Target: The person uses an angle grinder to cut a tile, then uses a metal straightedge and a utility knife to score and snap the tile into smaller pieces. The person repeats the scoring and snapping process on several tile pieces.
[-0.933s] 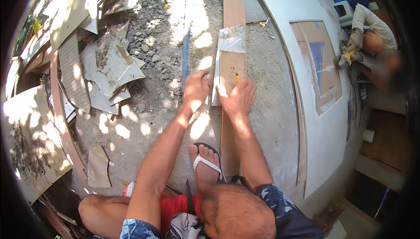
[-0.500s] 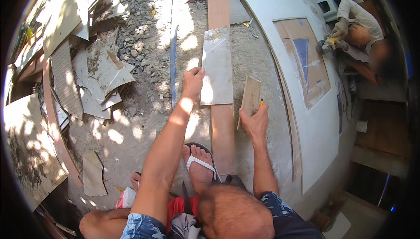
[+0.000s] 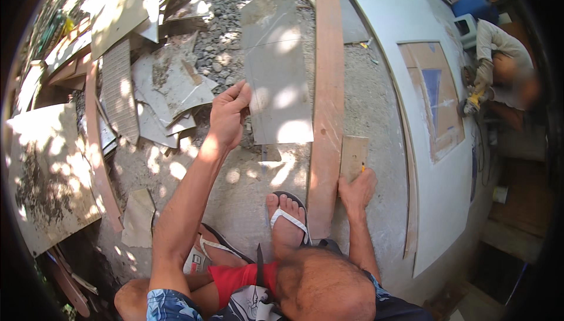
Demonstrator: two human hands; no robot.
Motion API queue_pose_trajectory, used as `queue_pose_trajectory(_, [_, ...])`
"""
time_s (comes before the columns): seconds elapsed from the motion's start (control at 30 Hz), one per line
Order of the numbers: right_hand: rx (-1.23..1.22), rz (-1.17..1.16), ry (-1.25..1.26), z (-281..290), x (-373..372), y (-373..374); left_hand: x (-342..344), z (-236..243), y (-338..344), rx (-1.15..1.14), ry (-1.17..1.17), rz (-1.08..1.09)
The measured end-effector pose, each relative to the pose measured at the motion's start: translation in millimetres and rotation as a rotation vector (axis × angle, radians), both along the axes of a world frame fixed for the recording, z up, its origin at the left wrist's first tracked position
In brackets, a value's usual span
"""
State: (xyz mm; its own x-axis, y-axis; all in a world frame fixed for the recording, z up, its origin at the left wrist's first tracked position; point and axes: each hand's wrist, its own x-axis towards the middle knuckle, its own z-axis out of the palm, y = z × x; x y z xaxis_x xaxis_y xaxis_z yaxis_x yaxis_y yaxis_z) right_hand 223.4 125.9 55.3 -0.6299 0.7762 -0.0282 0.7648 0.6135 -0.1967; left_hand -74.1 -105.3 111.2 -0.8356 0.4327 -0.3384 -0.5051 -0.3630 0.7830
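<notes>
My left hand (image 3: 227,115) pinches the left edge of a thin grey rectangular panel (image 3: 275,80), which has a faint line drawn across it. The panel is tilted up, left of a long reddish-brown plank (image 3: 328,109) on the ground. On the plank's right side, my right hand (image 3: 358,191) grips a short light-brown board (image 3: 353,151). A yellow pencil-like stick (image 3: 363,168) pokes up from the same hand; its lower part is hidden by the fingers. My sandalled foot (image 3: 286,221) is on the ground, left of the plank.
Broken panel pieces (image 3: 176,80) are heaped at the left beside grey gravel (image 3: 226,12). To the right lies a large white panel (image 3: 390,15) with a framed brown inset (image 3: 437,127). Beyond it a crouching co-worker (image 3: 511,56) holds a yellow angle grinder (image 3: 472,103).
My left hand has taken the grey panel off the plank and moved it left. My right hand has brought the short board closer to the plank. The whole view has shifted a little.
</notes>
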Motion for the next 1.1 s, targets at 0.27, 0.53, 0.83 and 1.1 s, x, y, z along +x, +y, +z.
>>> queue_pose_trajectory(0.27, [-0.040, 0.368, 0.357, -13.7, -30.8, -8.0, -18.5, 96.1, -170.0, -0.499, 0.158, -0.106])
queue_pose_trajectory(0.53, [0.188, 0.419, 0.301, -69.3, -51.9, 65.2, 55.3, 132.7, -434.9, -0.984, 0.216, 0.066])
queue_pose_trajectory(0.83, [0.060, 0.567, 0.292, -70.8, -58.1, 59.5, 149.0, 39.8, -469.8, -1.222, 0.140, -0.113])
queue_pose_trajectory(1.1, [-0.442, 0.725, 0.237, 44.0, -183.5, -128.2, 195.0, -36.2, -495.3, -1.297, 0.123, -0.092])
